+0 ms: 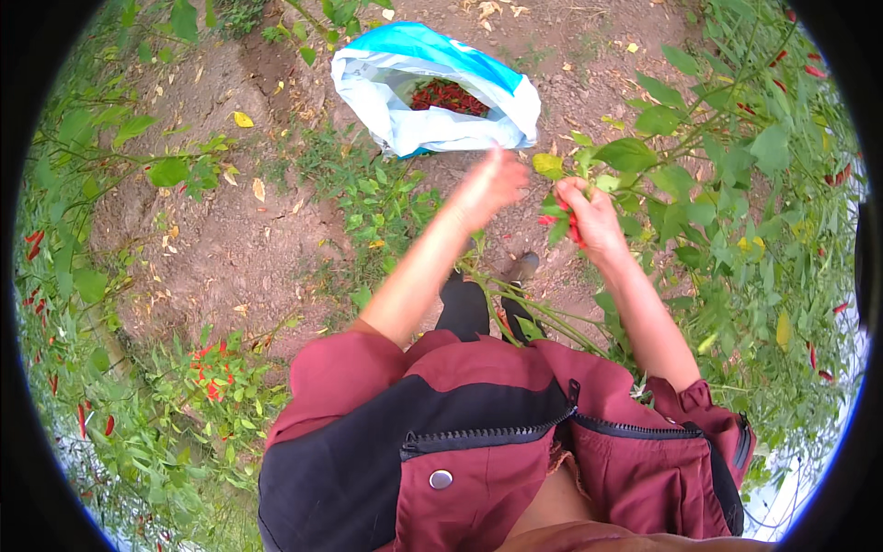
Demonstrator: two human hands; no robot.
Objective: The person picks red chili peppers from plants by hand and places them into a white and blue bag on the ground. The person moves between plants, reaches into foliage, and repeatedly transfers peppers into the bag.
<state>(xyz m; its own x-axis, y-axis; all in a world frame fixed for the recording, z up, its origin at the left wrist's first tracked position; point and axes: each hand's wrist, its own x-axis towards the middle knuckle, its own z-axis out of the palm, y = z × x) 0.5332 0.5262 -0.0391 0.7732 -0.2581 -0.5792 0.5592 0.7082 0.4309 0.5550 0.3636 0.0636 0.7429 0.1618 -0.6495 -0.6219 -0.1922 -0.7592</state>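
Note:
My left hand [493, 183] is blurred just below the near rim of a blue and white plastic bag [455, 134]. Whether anything is between its fingers cannot be made out. Inside the bag lies a heap of red chili peppers [448, 96]. To the right, my right hand [594, 217] pinches a leafy chili sprig, with several red chilies [574, 228] hanging under the fingers. Broad green leaves [626, 155] and one yellow leaf [548, 165] surround its fingertips.
Dense chili plants [745, 207] crowd the right side, and more plants [90, 283] bearing red fruit line the left. Bare soil [227, 228] with dry leaves runs between. Green stems [545, 310] cross before my legs, above a shoe [526, 265].

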